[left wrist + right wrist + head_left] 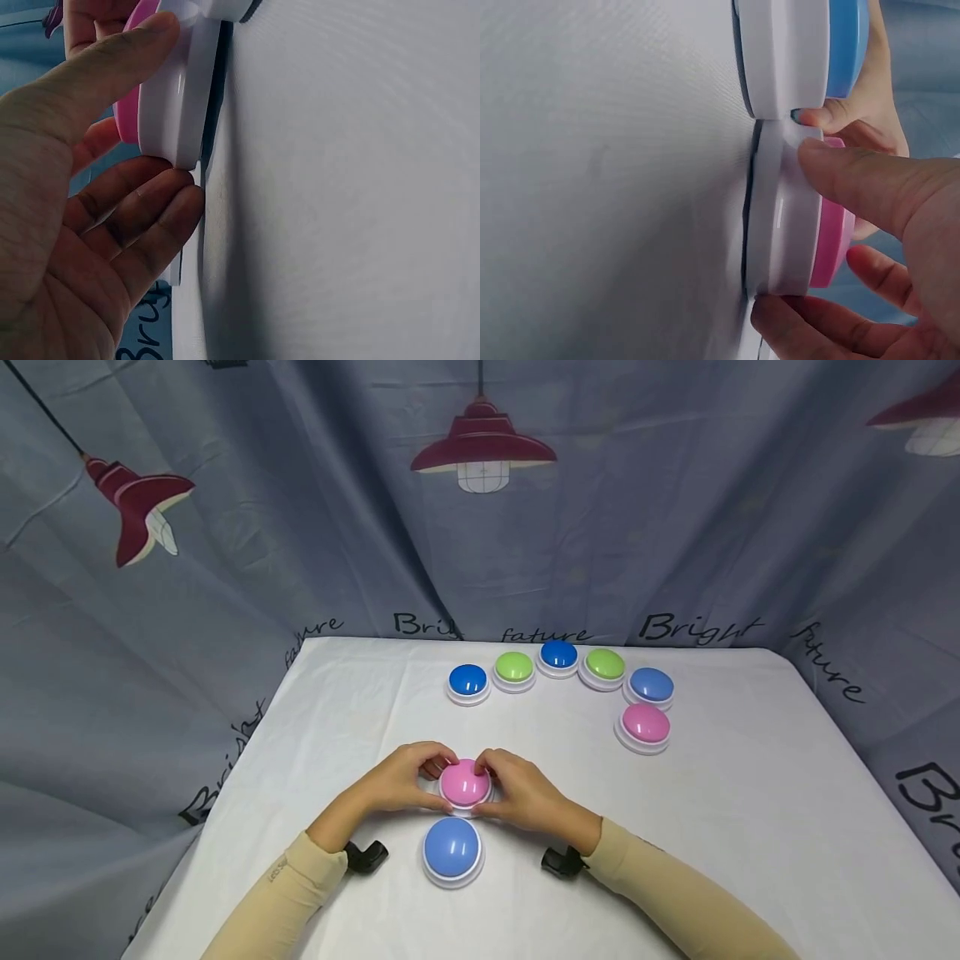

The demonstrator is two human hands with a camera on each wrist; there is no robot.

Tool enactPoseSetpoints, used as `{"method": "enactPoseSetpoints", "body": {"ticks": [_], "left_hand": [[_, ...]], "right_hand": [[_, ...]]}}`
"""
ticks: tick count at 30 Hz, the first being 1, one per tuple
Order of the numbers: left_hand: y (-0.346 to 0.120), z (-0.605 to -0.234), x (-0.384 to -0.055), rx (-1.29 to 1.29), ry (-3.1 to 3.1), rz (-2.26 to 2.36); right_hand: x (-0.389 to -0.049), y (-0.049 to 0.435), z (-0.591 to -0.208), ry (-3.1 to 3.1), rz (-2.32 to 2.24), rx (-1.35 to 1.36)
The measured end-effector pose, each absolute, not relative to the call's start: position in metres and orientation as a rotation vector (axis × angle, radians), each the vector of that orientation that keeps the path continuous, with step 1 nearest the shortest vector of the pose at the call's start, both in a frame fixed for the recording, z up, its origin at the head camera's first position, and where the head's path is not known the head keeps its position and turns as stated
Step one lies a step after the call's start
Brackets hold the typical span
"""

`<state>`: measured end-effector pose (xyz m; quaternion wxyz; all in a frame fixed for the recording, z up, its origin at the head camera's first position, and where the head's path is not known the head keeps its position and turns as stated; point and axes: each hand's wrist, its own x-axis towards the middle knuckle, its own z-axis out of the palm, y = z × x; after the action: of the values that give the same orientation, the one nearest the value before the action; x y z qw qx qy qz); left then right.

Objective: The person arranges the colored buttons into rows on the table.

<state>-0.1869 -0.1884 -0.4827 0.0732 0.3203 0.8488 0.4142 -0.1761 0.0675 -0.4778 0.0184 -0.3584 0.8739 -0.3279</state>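
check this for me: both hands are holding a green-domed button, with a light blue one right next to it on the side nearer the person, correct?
The colour is wrong: the left hand and right hand hold a pink-domed button, as the head view shows. The light blue button is indeed next to it, nearer the person.

On the tabletop [360, 710], one button [465, 782] sits between the left grip [405, 779] and the right grip [523, 789]. A second button [452, 847] touches its near side. Farther off, an arc of six more buttons [558, 655] starts behind the first, runs right, and bends nearer at its right end. A curtain [480, 560] hangs behind the far edge.
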Motion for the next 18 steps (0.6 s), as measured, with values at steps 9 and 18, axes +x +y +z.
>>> {"method": "enactPoseSetpoints", "body": {"ticks": [9, 18], "left_hand": [[-0.188, -0.485, -0.186, 0.921, 2.562, 1.173], [-0.192, -0.468, -0.197, 0.942, 2.422, 1.089]], "right_hand": [[-0.173, 0.066, -0.476, 2.733, -0.949, -1.167], [-0.193, 0.078, -0.462, 2.504, -0.919, -1.150]]}}
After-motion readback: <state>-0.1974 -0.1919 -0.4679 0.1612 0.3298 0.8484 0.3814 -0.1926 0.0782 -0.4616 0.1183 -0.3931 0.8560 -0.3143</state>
